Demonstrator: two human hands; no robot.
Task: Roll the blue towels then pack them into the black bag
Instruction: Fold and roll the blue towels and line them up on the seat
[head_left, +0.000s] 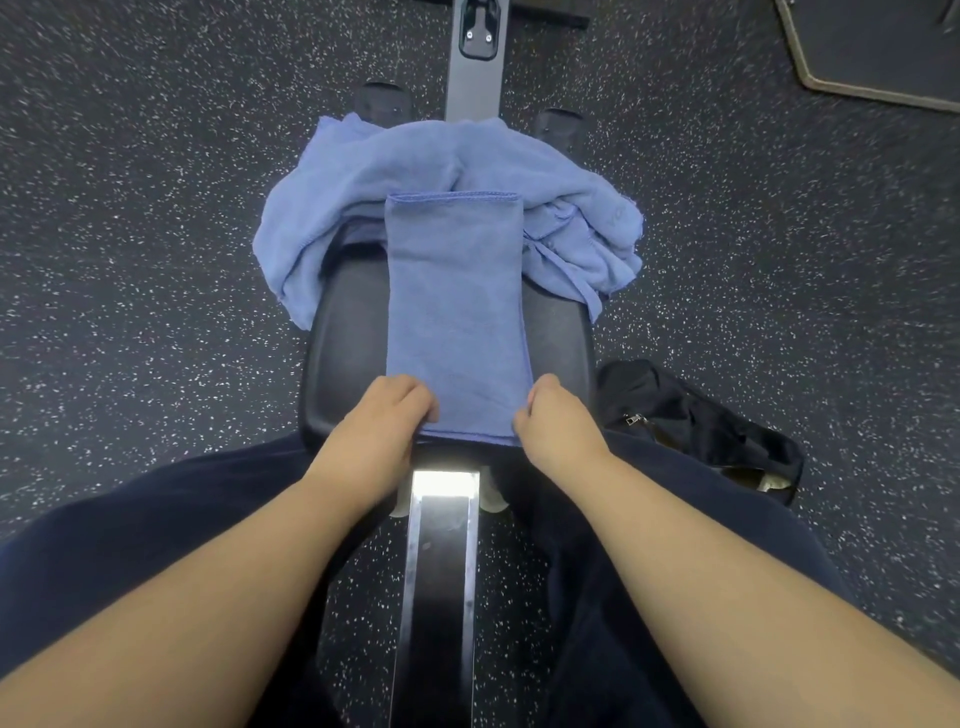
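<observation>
Blue folded towel (457, 306) lies flat along a black padded seat (343, 332). Left hand (382, 415) and right hand (553, 415) pinch its near corners with curled fingers. Behind it sits a crumpled towel pile (363, 171); right of the seat, the black bag (691, 415) lies on the floor.

Loose towels (415, 171) hide the worktop's (343, 332) far end; folded towel (457, 301) covers its middle. Fingers (428, 410) curl out of sight. Mat (878, 47) cut off top right.
</observation>
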